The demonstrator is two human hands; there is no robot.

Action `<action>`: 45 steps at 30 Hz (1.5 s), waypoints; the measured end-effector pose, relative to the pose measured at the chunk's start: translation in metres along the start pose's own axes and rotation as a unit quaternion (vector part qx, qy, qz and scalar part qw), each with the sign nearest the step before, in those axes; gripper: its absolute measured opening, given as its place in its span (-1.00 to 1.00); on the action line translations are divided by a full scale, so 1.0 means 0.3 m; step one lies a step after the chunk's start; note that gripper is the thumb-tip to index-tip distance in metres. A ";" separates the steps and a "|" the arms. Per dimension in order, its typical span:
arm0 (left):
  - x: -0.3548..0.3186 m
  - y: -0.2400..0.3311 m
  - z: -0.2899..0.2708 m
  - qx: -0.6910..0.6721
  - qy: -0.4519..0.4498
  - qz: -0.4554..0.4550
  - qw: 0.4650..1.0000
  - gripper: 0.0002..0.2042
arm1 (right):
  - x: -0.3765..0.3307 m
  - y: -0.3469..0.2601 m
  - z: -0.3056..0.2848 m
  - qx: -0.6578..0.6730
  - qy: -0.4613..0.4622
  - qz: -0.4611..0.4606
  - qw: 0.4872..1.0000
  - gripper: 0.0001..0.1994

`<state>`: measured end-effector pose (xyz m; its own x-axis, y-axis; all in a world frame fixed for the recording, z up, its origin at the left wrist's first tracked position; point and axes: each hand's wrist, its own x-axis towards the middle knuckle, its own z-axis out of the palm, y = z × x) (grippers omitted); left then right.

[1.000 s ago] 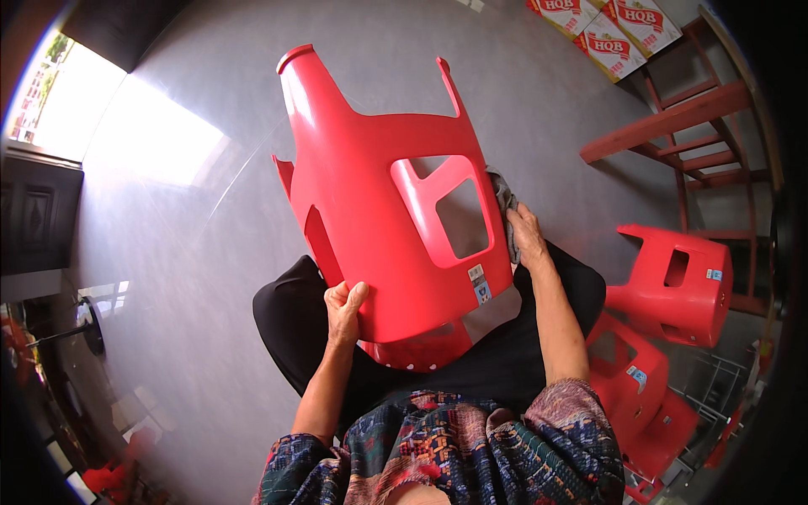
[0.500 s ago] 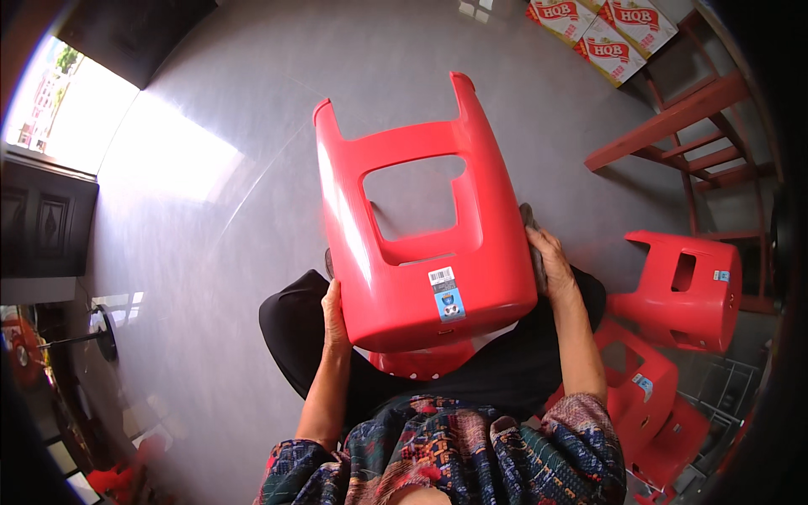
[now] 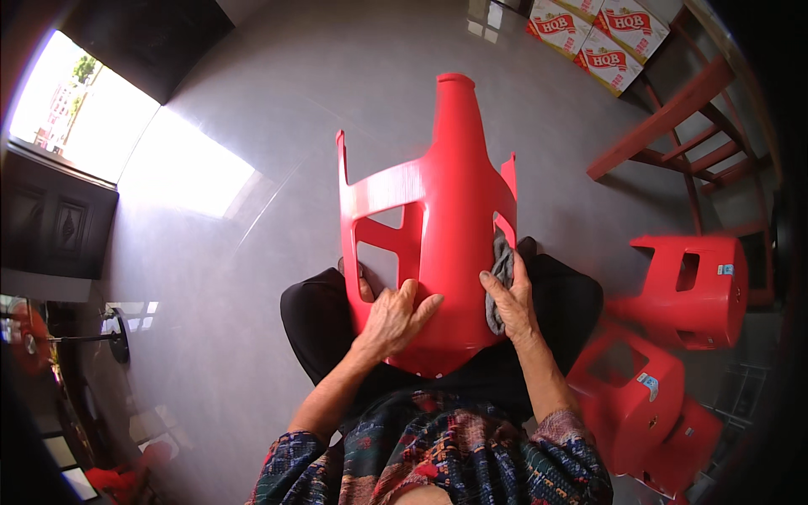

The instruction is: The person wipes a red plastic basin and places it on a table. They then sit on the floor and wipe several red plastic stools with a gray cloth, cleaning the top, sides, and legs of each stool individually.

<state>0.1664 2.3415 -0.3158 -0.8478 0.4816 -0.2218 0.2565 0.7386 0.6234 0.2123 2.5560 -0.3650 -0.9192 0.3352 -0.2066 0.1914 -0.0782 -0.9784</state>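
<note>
A red plastic stool (image 3: 459, 252) lies on its side across my lap, legs pointing away and one corner leg facing up. My left hand (image 3: 391, 321) grips its left side by the cut-out opening, some fingers over the opening's edge and the thumb on the red surface. In my right hand (image 3: 513, 303) is a crumpled grey cloth (image 3: 500, 286), pressed against the stool's right side next to another opening. The fingers of that hand are partly hidden behind the cloth.
Several red stools (image 3: 686, 290) lie or stand at the right, by a wire rack (image 3: 745, 391). A reddish wooden frame (image 3: 665, 126) stands far right, near white-and-red cartons (image 3: 606, 59). On the left are a dark panelled door (image 3: 63, 219) and a fan (image 3: 118, 335).
The stool has turned so a corner leg now faces up instead of the labelled side. My left hand has come onto its side, and the grey cloth shows more under my right hand.
</note>
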 end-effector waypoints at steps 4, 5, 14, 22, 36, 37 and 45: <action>-0.049 -0.074 0.169 -0.214 0.044 -0.110 0.970 -0.56 | -0.082 -0.040 0.052 -0.094 -0.011 -0.040 0.995 -0.32; -0.049 -0.092 0.191 -0.260 0.080 -0.121 0.955 -0.59 | -0.110 -0.053 0.062 -0.218 0.001 -0.076 0.973 -0.36; -0.046 -0.198 0.279 -0.187 0.114 -0.052 0.974 -0.59 | 0.129 -0.106 0.239 -0.514 -0.049 -0.429 0.741 -0.68; -0.035 -0.193 0.256 -0.110 0.106 -0.014 0.988 -0.54 | 0.768 -0.190 0.264 -0.556 0.189 -0.372 0.719 -0.68; -0.031 -0.210 0.286 -0.173 0.131 -0.039 0.975 -0.58 | 0.641 -0.056 0.231 -0.482 0.227 -0.324 0.782 -0.65; -0.032 -0.206 0.277 -0.187 0.109 -0.052 0.975 -0.64 | 0.576 -0.059 0.243 -0.499 0.216 -0.352 0.762 -0.65; -0.058 -0.218 0.273 -0.380 0.050 -0.121 0.916 -0.73 | 0.181 -0.041 0.314 -0.471 0.085 -0.449 0.754 -0.60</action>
<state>0.2024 2.3233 -0.4142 -0.8851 0.2738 -0.3762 -0.3095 0.2572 0.9154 0.1277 2.4868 -0.3636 -0.7815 -0.0224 0.6235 -0.2491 0.9275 -0.2788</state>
